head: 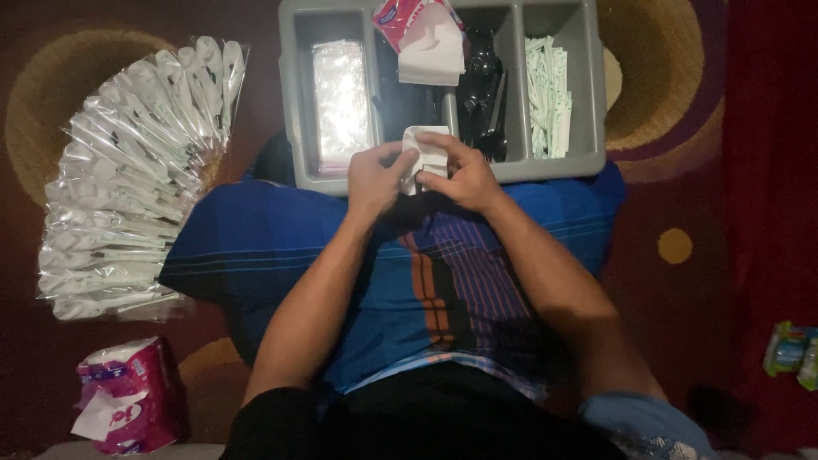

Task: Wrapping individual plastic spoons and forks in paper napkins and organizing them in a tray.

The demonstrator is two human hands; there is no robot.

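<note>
both hands meet over the near edge of a grey divided tray (294,111), working on one small white folded napkin (423,152). the left hand (375,181) is curled, fingers bent in and thumb pressed to the napkin's left side, so it pinches the paper rather than spreading. the right hand (460,175) is also closed around it, fingers laid over the top and right edge of the napkin, thumb tucked beneath. the napkin sits between the two hands, just above the tray's front wall and over the person's lap.

the tray has several compartments: the left one holds a stack of clear plastic sleeves (342,102), the middle ones hold an opened red and white tissue pack (423,34) with a sheet sticking up and some black plastic cutlery (483,94), and the right one holds small green and white paper sachets (547,94). the tray rests against a blue striped cloth (281,238) that covers the lap.

to the person's left, on a dark maroon carpet (750,170) with tan round patterns, lies a fanned pile of clear wrapped cutlery packets (128,179). nearer, by the bottom left, is another red tissue pack (128,396). at the far right edge lies a small green packet (791,349), partly cut off. the room is dim.
</note>
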